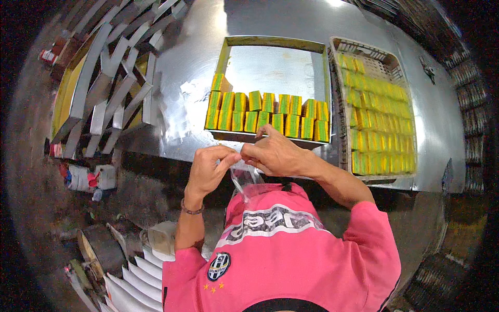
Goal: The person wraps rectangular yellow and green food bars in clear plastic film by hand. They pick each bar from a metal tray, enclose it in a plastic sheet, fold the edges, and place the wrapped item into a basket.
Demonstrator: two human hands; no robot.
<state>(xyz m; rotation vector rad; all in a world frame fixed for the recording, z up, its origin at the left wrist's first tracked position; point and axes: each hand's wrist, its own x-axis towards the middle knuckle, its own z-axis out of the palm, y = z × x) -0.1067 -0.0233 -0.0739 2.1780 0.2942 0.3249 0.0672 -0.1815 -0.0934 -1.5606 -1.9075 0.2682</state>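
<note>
In front of my chest, my left hand (pixel 210 164) and my right hand (pixel 280 154) meet at the fingertips, both closed. A clear plastic bag (pixel 244 179) hangs from the pinched fingers over my pink shirt. One right finger is raised by the near wall of a square metal frame (pixel 328 78). Inside it, yellow-and-green block-shaped slices (pixel 251 120) stand in two rows along the near side. One more slice (pixel 218 82) sits behind the rows at the left. Whatever else the fingertips cover is hidden.
Right of the frame, a pale plastic crate (pixel 337 44) holds rows of similar slices (pixel 382 125). Several empty metal frames (pixel 117 73) are stacked at the left of the steel table (pixel 179 112). White slanted sheets (pixel 140 278) stand low on the left.
</note>
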